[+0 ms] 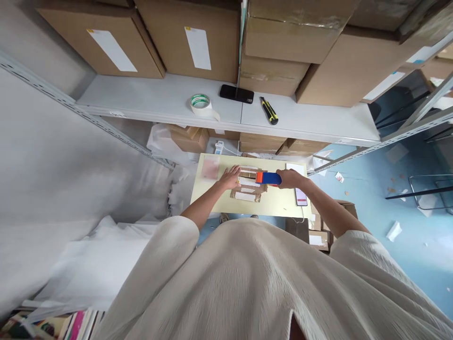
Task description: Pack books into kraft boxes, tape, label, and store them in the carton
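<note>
A brown cardboard package with white labels and strips of shiny tape lies on the pale yellow table. My left hand rests with outstretched fingers on its left side. At the other side, my right hand is wrapped round a blue tape dispenser with an orange front. The dispenser's front reaches over the package's right part; whether it touches the cardboard I cannot tell. Near my right wrist a phone with a lit screen lies at the table's right end.
Above the table runs a grey shelf with large cardboard boxes, a tape roll, a black phone and a yellow-black box cutter. White wrapping piles up at left. More boxes stand right of the table.
</note>
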`<state>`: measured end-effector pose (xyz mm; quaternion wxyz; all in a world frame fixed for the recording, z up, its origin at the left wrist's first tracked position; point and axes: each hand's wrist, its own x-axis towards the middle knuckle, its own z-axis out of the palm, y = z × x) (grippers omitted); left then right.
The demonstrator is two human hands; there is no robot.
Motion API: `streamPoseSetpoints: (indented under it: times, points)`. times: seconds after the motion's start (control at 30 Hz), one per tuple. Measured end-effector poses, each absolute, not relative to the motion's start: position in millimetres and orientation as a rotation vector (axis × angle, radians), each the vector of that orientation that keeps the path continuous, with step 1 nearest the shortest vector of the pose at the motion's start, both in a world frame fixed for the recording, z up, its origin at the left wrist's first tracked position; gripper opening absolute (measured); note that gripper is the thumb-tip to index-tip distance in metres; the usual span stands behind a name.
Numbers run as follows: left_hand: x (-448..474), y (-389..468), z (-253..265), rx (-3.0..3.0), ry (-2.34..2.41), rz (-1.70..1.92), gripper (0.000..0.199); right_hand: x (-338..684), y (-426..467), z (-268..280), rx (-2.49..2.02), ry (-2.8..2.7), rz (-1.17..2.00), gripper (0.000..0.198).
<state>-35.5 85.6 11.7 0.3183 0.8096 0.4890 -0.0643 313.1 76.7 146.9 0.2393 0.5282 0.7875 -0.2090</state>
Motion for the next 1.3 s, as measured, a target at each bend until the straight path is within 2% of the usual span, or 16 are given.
streamPoseSetpoints:
  times: [0.63, 1.0, 1.3]
  points:
    - [-24, 79, 26, 2.138, 1.326, -0.327, 0.106, 464, 69, 139, 1.525, 2.117, -0.612, 0.041]
    - [-27, 80, 31, 2.053, 1.299, -0.284, 0.106, 440, 72, 73, 1.529, 2.054, -0.664, 0.053]
    - [-24, 84, 25, 2.034, 1.315, -0.205, 0.112, 382, 77, 59, 1.495, 2.07, -0.607, 0.06]
